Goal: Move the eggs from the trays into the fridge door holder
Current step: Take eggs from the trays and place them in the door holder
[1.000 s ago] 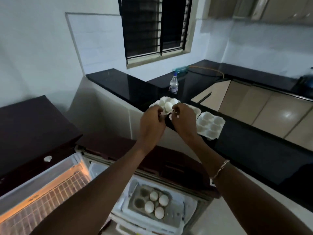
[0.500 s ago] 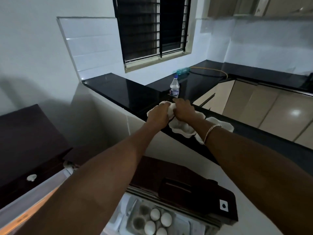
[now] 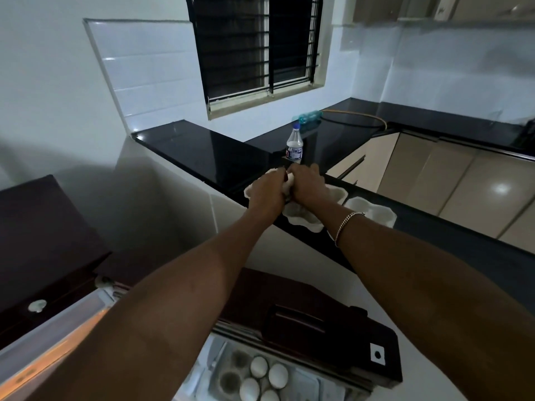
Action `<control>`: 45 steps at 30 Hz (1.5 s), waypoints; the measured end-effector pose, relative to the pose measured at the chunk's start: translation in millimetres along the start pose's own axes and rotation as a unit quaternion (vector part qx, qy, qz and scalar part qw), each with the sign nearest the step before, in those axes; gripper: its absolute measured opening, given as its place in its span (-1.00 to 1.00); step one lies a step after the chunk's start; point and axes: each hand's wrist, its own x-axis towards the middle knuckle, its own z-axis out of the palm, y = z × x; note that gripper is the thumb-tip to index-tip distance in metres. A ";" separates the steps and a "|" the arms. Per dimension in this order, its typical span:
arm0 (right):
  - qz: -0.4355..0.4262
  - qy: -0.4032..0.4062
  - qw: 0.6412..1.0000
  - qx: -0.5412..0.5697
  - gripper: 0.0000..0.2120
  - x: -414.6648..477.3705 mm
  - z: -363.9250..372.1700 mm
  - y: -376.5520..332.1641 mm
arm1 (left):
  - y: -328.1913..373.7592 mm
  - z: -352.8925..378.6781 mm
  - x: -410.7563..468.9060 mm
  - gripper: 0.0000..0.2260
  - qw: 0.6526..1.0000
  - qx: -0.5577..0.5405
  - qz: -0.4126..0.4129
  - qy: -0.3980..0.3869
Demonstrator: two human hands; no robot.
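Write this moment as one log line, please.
phase: picking | left hand, right hand: on eggs in tray | door holder: four eggs

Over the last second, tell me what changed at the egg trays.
Both hands, left hand and right hand, reached further onto the egg trays and closed together around an egg. Four eggs in the fridge door holder stayed put, as did the bottle.

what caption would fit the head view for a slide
Both hands, left hand and right hand, close over eggs in a tray on the counter; four eggs sit in the fridge door holder.
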 end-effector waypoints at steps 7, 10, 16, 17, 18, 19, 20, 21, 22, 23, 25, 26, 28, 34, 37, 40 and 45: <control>-0.027 0.122 0.982 0.139 -0.60 -24.1 -9.8 -19.5 | -6.6 -14.4 -22.9 -0.76 0.985 -0.129 0.010 0.114; -0.058 0.151 0.968 0.193 -0.58 -53.4 -13.9 -33.4 | -10.9 -21.7 -43.3 -0.76 0.980 -0.139 0.035 0.138; -0.108 0.151 0.951 0.247 -0.54 -117.5 -11.5 -63.7 | -24.9 -45.8 -107.8 -0.70 0.979 -0.118 0.025 0.165; -0.106 0.151 0.948 0.258 -0.59 -128.0 -9.6 -68.6 | -26.8 -50.2 -122.2 -0.69 0.978 -0.116 0.026 0.170; -0.111 0.148 0.946 0.265 -0.62 -136.6 -8.9 -72.3 | -28.1 -54.6 -134.2 -0.69 0.977 -0.120 0.028 0.172; -0.116 0.139 0.944 0.275 -0.63 -150.9 -5.4 -76.4 | -30.1 -58.4 -152.4 -0.70 0.977 -0.124 0.021 0.170; -0.128 0.133 0.941 0.282 -0.63 -161.2 -5.2 -79.8 | -30.4 -63.3 -164.8 -0.70 0.976 -0.128 0.013 0.173; -0.138 0.123 0.940 0.287 -0.63 -176.0 -3.4 -85.0 | -31.2 -67.4 -181.7 -0.70 0.976 -0.131 0.002 0.175; -0.149 0.115 0.939 0.288 -0.63 -189.9 -2.9 -89.6 | -31.3 -71.8 -196.7 -0.69 0.974 -0.132 -0.009 0.185; -0.158 0.105 0.938 0.291 -0.63 -202.6 -2.9 -94.4 | -31.0 -75.7 -211.2 -0.68 0.972 -0.129 -0.015 0.198; -0.159 0.082 0.934 0.309 -0.63 -232.4 -1.9 -104.6 | -29.8 -82.6 -244.9 -0.69 0.969 -0.119 -0.035 0.214; -0.155 0.071 0.931 0.323 -0.64 -249.1 -0.5 -109.3 | -29.6 -85.4 -263.3 -0.69 0.969 -0.118 -0.045 0.212; -0.152 0.069 0.931 0.325 -0.66 -279.6 4.9 -114.1 | -28.8 -85.4 -297.0 -0.72 0.968 -0.129 -0.060 0.206; -0.130 0.005 0.940 0.315 -0.65 -367.3 52.8 -108.8 | -33.3 -52.6 -390.6 -0.70 0.965 -0.146 -0.135 0.169; -0.107 -0.050 0.946 0.302 -0.63 -386.5 87.5 -93.0 | -45.7 -21.1 -410.5 -0.68 0.965 -0.144 -0.184 0.122; -0.086 -0.096 0.955 0.266 -0.62 -385.7 120.1 -74.9 | -55.9 14.2 -413.8 -0.71 0.958 -0.154 -0.227 0.078; -0.086 -0.153 0.964 0.198 -0.87 -366.1 155.8 -57.3 | -74.0 59.7 -396.9 -0.68 0.953 -0.140 -0.269 0.007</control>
